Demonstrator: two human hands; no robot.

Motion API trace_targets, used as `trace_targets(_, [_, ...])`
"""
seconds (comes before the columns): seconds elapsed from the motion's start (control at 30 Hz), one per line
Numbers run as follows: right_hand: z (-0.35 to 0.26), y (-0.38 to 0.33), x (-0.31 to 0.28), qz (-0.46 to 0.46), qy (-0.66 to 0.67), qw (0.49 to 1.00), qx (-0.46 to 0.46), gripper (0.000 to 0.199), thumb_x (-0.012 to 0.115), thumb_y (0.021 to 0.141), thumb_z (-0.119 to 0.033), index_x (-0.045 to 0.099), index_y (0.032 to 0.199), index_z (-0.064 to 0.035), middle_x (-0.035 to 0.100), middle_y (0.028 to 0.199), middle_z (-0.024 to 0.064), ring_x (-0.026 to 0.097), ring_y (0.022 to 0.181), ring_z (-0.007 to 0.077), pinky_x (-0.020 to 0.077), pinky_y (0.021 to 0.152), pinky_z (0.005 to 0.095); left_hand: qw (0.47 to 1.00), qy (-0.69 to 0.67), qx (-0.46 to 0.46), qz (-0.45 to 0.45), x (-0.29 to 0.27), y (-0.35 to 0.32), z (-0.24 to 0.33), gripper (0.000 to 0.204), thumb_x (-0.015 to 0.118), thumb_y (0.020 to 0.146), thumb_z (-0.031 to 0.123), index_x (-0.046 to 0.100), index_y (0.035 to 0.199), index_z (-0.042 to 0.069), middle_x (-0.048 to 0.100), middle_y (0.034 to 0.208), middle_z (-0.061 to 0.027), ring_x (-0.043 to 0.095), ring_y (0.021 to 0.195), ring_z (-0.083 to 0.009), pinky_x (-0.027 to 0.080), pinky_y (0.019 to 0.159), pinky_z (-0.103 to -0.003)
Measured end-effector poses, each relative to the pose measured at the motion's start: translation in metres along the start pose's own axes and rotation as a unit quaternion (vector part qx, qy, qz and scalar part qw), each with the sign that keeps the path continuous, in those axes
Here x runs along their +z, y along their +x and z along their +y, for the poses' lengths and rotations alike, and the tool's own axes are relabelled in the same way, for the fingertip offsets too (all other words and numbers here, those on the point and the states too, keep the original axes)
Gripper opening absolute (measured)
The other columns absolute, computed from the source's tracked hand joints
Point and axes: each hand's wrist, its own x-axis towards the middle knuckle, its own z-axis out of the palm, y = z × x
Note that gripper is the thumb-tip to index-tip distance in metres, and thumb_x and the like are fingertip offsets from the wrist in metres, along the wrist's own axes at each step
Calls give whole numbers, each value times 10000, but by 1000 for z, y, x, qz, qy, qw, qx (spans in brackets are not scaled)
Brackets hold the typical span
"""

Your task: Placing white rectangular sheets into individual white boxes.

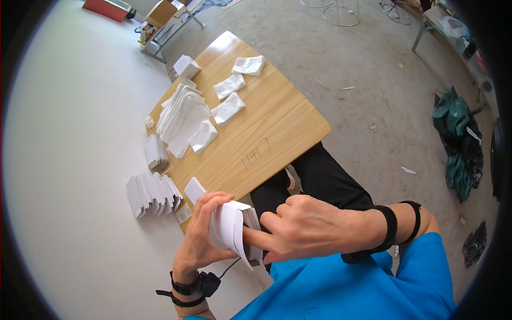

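My left hand (pixel 205 224) is wrapped round a white paper box (pixel 229 226), thumb below and fingers over its top, just off the table's near corner. The box's open end, with flaps and layered edges, faces right. My right hand (pixel 298 226) is at that end, its index finger reaching in between the flaps and the other fingers curled; the fingertip is hidden inside. Behind the box, another white piece of card (pixel 194 188) lies at the table's edge. Black straps circle both wrists, and a small black device sits on the left one.
On the wooden table (pixel 266 122) lie a fanned pile of white sheets (pixel 184 114) and several white folded packets (pixel 228 108). Stacks of flat white cartons (pixel 152 194) line its left side by the white wall (pixel 80 160). Dark plastic bags (pixel 457 141) lie on the floor at right.
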Motion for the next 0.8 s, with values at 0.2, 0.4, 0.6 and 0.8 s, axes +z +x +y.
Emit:
trace_targets(0.2, [12, -13, -16, 172, 101, 978, 58, 674, 895, 662, -284, 627, 1229, -37, 653, 747, 25, 617, 574, 150, 481, 516, 255, 959, -278, -23, -48, 13, -6, -20, 992, 926, 558, 189, 426, 1400, 29, 506, 1356, -129, 457, 1299, -266, 342, 1117, -386])
trace_targets(0.4, [36, -6, 15, 148, 355, 908, 167, 675, 846, 757, -164, 537, 1334, 2, 660, 1128, 91, 640, 1027, 195, 544, 871, 315, 887, -445, -55, -108, 38, -2, -30, 1101, 969, 534, 335, 409, 1426, 14, 496, 1381, -122, 465, 1255, -202, 362, 1070, -347])
trace_targets(0.6, [80, -6, 58, 35, 511, 818, 262, 374, 743, 849, -23, 607, 1195, 19, 691, 1085, 60, 639, 1079, 133, 523, 960, 314, 862, -481, -150, -59, 51, 11, -61, 837, 900, 696, 221, 505, 1392, -23, 603, 1314, -111, 502, 1248, -169, 385, 1073, -322])
trace_targets(0.8, [138, 1, 111, 155, 292, 905, 267, 276, 721, 826, 31, 610, 1077, -2, 701, 976, 137, 699, 949, 236, 552, 859, 326, 925, -254, -121, 256, 109, 48, -120, 495, 760, 850, 110, 582, 1305, 31, 665, 1230, -145, 619, 1169, -234, 446, 1030, -345])
